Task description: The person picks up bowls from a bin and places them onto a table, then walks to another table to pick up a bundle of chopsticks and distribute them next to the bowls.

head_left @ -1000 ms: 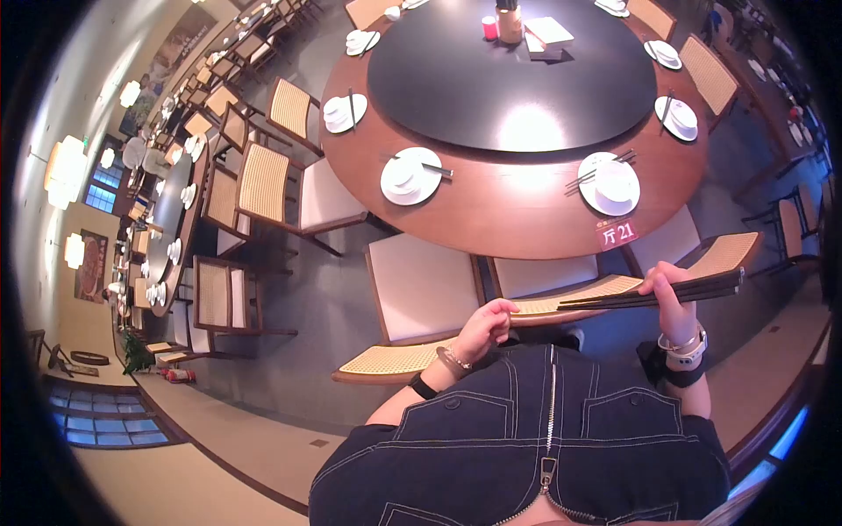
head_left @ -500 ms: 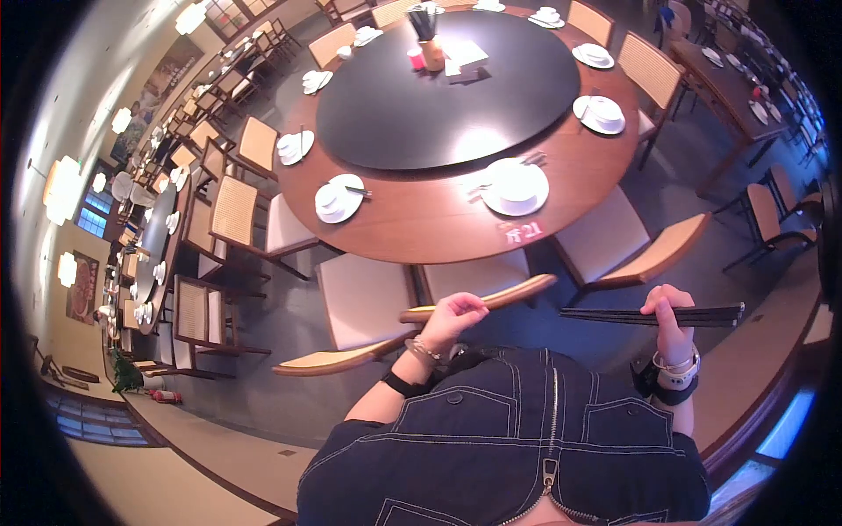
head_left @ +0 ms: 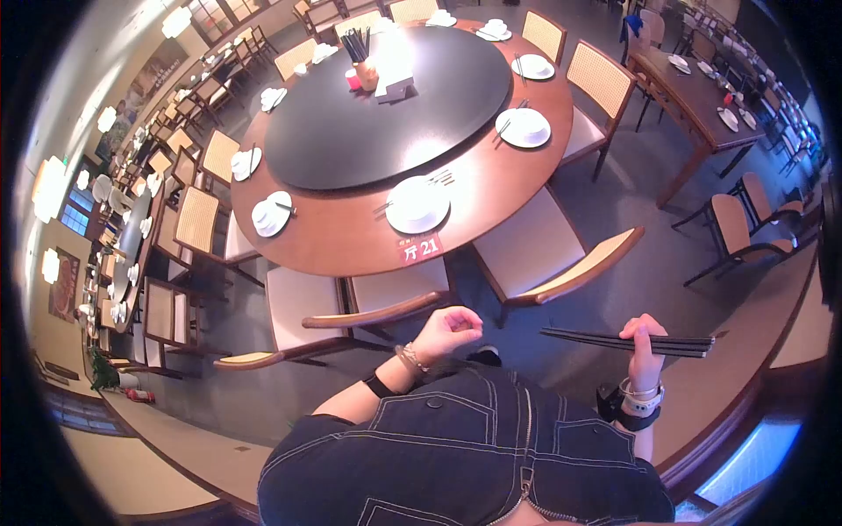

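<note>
My right hand (head_left: pixel 646 349) is closed around a small bundle of black chopsticks (head_left: pixel 588 337), which lie nearly level and point left over the floor. Light-coloured ends stick out at the right of the fist. My left hand (head_left: pixel 449 337) hovers near the back of a chair (head_left: pixel 377 313), fingers curled in and nothing visible in them. Beyond the chairs, a round wooden table (head_left: pixel 329 250) carries white plates and bowls with chopsticks beside them. The nearest setting is a white plate (head_left: pixel 418 207) with a bowl, behind a red number card (head_left: pixel 421 249) reading 21.
A black turntable (head_left: pixel 386 131) fills the table's middle, bearing a holder of chopsticks (head_left: pixel 365 74). Chairs ring the table; one with a pale seat (head_left: pixel 526 250) stands angled ahead. To the right are a rectangular table (head_left: pixel 675 101) and a separate chair (head_left: pixel 737 223).
The round table and chairs have shifted left in view, and more floor shows at the right. My right hand still holds the chopsticks; both hands sit slightly further left and lower in the picture.
</note>
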{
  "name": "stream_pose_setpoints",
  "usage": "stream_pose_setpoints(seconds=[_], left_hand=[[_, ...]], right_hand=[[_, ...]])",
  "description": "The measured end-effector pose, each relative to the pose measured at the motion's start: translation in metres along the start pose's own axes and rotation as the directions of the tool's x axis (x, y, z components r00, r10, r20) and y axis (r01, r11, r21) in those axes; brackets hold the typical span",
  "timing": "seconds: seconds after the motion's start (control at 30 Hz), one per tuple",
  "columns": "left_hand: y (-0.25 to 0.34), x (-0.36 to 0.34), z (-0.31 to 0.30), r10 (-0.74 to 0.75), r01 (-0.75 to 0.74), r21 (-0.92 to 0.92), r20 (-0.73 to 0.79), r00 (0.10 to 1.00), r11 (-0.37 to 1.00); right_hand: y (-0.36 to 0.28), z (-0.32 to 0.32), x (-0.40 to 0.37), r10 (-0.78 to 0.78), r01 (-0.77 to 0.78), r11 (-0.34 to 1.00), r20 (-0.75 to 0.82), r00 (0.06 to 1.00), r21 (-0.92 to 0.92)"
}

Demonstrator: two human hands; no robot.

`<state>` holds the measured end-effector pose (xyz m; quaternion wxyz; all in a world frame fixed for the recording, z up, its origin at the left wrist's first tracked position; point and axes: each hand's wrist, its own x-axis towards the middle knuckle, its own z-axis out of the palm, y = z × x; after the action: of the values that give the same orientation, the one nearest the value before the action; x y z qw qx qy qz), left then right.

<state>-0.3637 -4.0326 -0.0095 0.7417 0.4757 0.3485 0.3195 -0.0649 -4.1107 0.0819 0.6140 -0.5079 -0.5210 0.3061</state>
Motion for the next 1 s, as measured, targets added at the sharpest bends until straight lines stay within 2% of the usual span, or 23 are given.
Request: stream_pose_setpoints(seconds=[0.1,0.13,0.17,0.2,0.23,0.3,0.37,0.4,0.43,0.5,0.53,0.57,0.6,0.63,0.67,0.7,0.73,0.77,0.83,0.9,0.97,1.0], left_hand=[[-0.001,0.03,0.017,-0.06,0.058,0.053,0.038,0.997,0.997],[-0.005,0.045,0.024,-0.075,0.074,0.017,0.075,0.994,0.997],[-0.009,0.06,0.032,-0.014,0.0,0.104,0.124,0.992,0.995],[-0.013,0.075,0.042,-0.034,0.014,0.108,0.181,0.983,0.994],[-0.016,0.091,0.055,-0.05,0.024,0.112,0.235,0.971,0.993],[-0.024,0.117,0.089,-0.057,0.027,0.102,0.3,0.952,0.994],[-0.025,0.14,0.129,-0.02,-0.034,0.135,0.381,0.924,0.99],[-0.029,0.151,0.148,-0.018,-0.021,0.091,0.401,0.916,0.996],[-0.033,0.162,0.166,-0.015,-0.006,0.049,0.42,0.907,0.999],[-0.043,0.182,0.198,0.004,-0.034,0.066,0.412,0.911,0.997],[-0.051,0.196,0.215,0.038,-0.051,0.02,0.429,0.903,0.998],[-0.058,0.212,0.234,0.078,-0.074,-0.028,0.443,0.893,0.997],[-0.063,0.225,0.256,0.127,-0.1,-0.087,0.408,0.904,0.991],[-0.065,0.237,0.272,0.109,-0.087,-0.071,0.424,0.899,0.994],[-0.061,0.244,0.291,0.07,-0.041,-0.083,0.385,0.92,0.996],[-0.06,0.254,0.311,0.017,0.019,-0.096,0.362,0.932,0.995],[-0.062,0.266,0.326,-0.009,0.011,-0.003,0.36,0.933,1.0],[-0.061,0.278,0.342,0.01,0.001,-0.03,0.369,0.929,1.0],[-0.059,0.301,0.371,0.077,-0.116,0.117,0.293,0.953,0.986],[-0.049,0.322,0.393,-0.055,0.038,0.07,0.269,0.962,0.997],[-0.051,0.35,0.406,-0.11,0.126,-0.043,0.273,0.956,0.991],[-0.051,0.365,0.416,-0.104,0.127,-0.074,0.261,0.96,0.989]], right_hand=[[-0.002,-0.007,0.015,0.016,-0.018,0.997,-0.026,1.0,-0.08],[-0.002,-0.016,0.021,-0.025,0.03,0.979,0.027,0.999,-0.2],[-0.005,-0.025,0.026,-0.055,0.08,0.944,0.088,0.995,-0.319],[-0.012,-0.033,0.032,-0.038,0.074,0.896,0.091,0.995,-0.438],[-0.009,-0.043,0.036,-0.047,0.088,0.895,0.103,0.994,-0.438],[0.004,-0.081,0.039,-0.051,0.038,0.82,-0.007,0.999,-0.572],[0.035,-0.129,0.032,0.137,-0.179,0.942,-0.163,0.977,-0.285],[0.035,-0.148,0.035,0.188,-0.211,0.956,-0.129,0.974,-0.202],[0.044,-0.168,0.04,0.182,-0.202,0.96,-0.116,0.977,-0.195],[0.061,-0.21,0.046,0.333,-0.361,0.923,-0.195,0.923,-0.133],[0.063,-0.228,0.052,0.372,-0.406,0.899,-0.202,0.906,-0.166],[0.07,-0.247,0.062,0.37,-0.4,0.902,-0.189,0.91,-0.164],[0.08,-0.264,0.068,0.266,-0.299,0.925,-0.163,0.95,-0.234],[0.085,-0.28,0.072,0.162,-0.201,0.933,-0.153,0.975,-0.297],[0.083,-0.293,0.078,0.12,-0.168,0.941,-0.177,0.977,-0.293],[0.077,-0.309,0.086,0.147,-0.182,0.93,-0.131,0.98,-0.32],[0.069,-0.328,0.093,0.177,-0.198,0.914,-0.092,0.98,-0.353],[0.064,-0.343,0.1,0.216,-0.237,0.905,-0.097,0.971,-0.353],[0.064,-0.376,0.108,0.244,-0.265,0.895,-0.104,0.964,-0.359],[0.076,-0.406,0.115,0.242,-0.272,0.886,-0.128,0.962,-0.374],[0.092,-0.426,0.131,0.247,-0.258,0.922,-0.073,0.966,-0.288],[0.099,-0.437,0.14,0.247,-0.264,0.919,-0.094,0.965,-0.293]])
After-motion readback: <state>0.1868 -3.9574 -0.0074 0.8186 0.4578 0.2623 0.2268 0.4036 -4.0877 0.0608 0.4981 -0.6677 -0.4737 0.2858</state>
